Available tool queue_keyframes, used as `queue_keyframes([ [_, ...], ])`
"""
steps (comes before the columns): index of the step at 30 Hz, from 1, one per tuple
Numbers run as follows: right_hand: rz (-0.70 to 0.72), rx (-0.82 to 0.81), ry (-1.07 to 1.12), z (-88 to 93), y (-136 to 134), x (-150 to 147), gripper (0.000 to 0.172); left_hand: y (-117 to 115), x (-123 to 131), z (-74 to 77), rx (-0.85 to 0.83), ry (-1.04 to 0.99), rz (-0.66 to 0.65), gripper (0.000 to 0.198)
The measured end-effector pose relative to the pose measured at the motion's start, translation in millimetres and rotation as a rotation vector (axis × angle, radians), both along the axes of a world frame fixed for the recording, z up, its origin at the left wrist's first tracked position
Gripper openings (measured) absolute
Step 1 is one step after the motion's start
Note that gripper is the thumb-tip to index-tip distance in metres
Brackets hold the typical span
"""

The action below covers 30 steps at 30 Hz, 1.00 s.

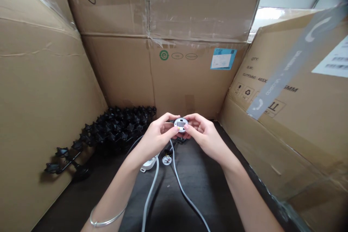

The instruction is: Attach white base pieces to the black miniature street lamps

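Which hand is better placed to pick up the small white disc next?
Left, probably. The left hand is closer to the small white disc, just below it, while the right hand is farther off. Both hands are holding the round white fitting.

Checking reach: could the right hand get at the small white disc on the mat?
Probably, once freed: the right hand is close to the disc but holds the round white fitting, and only a loose white cable lies between.

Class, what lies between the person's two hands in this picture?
A round white plastic fitting lies there, held at its edges by the fingers of the left hand and the right hand, as the head view shows.
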State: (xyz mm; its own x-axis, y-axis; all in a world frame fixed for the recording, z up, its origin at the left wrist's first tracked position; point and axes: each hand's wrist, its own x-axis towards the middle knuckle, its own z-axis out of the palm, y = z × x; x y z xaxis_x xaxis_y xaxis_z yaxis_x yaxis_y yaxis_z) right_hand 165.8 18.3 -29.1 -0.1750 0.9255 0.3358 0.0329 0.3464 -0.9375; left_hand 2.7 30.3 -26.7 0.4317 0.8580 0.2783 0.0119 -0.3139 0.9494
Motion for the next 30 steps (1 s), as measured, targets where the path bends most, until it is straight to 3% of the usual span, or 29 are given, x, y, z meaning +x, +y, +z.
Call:
queue_keyframes([
  [18,0.057,-0.031,-0.105,1.5,-2,4,0.018,-2,-2,2.8,0.035,0.102,-0.036,0.026],
  [30,0.037,0.003,-0.007,8.5,-7,3,0.021,-3,9,-3.5,0.063,-0.081,0.004,0.022],
])
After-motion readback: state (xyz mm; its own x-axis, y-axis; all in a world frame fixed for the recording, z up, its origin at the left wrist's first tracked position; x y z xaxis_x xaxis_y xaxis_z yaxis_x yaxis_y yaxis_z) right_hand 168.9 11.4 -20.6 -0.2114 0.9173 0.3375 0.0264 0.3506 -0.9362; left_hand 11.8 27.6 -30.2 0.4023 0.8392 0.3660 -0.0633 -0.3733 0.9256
